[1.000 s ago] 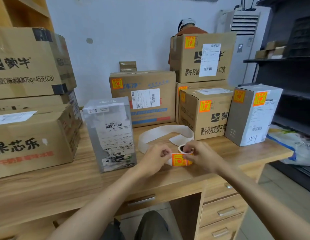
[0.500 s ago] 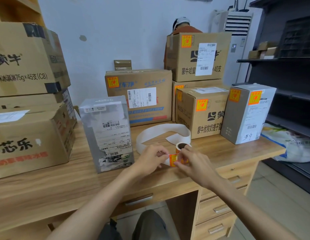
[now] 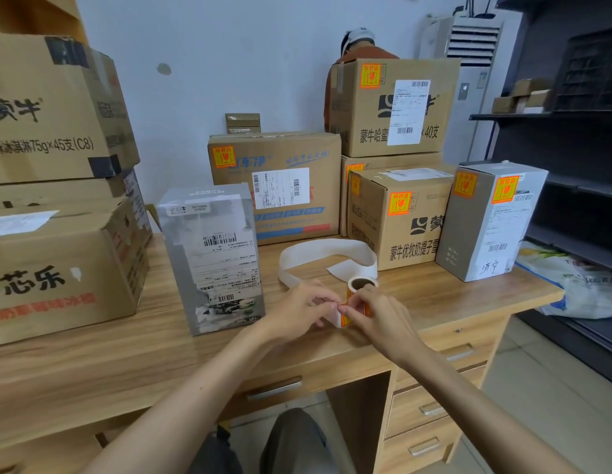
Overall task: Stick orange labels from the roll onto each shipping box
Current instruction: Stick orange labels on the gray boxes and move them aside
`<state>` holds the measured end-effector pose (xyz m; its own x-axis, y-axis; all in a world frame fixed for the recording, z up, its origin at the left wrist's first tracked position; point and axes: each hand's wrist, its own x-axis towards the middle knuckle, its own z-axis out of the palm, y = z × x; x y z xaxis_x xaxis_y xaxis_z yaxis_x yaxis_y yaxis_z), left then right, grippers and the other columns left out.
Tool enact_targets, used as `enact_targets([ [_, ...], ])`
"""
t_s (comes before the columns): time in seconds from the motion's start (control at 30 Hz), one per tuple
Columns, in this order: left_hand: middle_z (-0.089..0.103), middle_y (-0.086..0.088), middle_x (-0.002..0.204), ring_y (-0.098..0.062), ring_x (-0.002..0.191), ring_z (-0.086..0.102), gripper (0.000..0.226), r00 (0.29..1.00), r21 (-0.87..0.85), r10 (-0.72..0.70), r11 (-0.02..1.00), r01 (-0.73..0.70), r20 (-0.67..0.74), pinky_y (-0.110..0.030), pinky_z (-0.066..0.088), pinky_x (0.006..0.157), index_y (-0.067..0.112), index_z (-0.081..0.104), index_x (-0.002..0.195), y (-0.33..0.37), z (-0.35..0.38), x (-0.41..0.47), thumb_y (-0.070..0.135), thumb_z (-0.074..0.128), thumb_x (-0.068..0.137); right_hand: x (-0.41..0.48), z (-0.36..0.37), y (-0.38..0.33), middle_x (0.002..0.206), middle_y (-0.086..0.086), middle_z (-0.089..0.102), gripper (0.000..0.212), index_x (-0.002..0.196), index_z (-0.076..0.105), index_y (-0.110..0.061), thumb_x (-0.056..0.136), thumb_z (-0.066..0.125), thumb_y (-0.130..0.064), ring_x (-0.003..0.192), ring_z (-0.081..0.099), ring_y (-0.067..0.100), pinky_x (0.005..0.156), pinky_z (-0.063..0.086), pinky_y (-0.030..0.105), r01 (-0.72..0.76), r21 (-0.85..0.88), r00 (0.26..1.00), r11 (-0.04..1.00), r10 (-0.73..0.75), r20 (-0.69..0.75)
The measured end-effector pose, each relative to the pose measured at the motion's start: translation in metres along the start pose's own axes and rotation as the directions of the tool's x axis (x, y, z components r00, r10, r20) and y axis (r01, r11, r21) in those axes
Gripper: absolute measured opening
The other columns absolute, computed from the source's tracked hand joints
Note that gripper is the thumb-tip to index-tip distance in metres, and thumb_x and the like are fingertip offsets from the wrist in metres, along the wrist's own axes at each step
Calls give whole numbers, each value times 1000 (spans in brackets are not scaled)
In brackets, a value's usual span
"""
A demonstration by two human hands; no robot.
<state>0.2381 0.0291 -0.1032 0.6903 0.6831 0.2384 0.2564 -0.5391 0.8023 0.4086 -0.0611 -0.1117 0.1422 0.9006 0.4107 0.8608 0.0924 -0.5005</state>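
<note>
We see left hand [image 3: 297, 311] pinching strip [image 3: 326, 249] end, right hand [image 3: 378, 318] pinching orange label [image 3: 346, 321] on it — fingertips meet near desk [image 3: 451, 295] front. Roll [image 3: 362, 284] upright on desk, just behind right fingers. Grey box [image 3: 212, 258] just left; labelled boxes [image 3: 400, 227] behind.

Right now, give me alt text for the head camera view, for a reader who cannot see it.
The left hand and right hand pinch an orange label beside a small label roll on a wooden desk, white backing strip looping behind. A grey box showing no orange label stands left of them; cartons behind already carry orange labels.
</note>
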Motion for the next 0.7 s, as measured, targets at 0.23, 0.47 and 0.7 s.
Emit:
enact_targets([
  [0.23,58,-3,103,-27,95,67,19,1000,-33,-8,999,8,1,-44,62,80,17,78,102,5,5,2,10,61,100,0,-2,2,86,-10,61,21,83,64,-26,91,64,-45,80,57,14,65,38,33,-26,2,999,1000,26,-37],
  [0.47,57,-3,104,-24,93,65,19,1000,7,-2,1000,2,-30,-41,62,78,9,78,106,7,6,5,10,61,100,-1,-3,3,92,-10,69,13,85,72,-28,90,66,-38,85,60,16,73,46,35,-94,50,994,994,96,-47],
  [0.7,58,-1,102,-22,93,67,17,1000,20,7,1000,-7,-27,-44,61,79,11,79,99,4,8,3,12,62,99,-5,-4,1,79,-12,67,19,77,71,-31,86,69,-48,77,61,10,68,48,34,-100,79,993,992,105,-61],
])
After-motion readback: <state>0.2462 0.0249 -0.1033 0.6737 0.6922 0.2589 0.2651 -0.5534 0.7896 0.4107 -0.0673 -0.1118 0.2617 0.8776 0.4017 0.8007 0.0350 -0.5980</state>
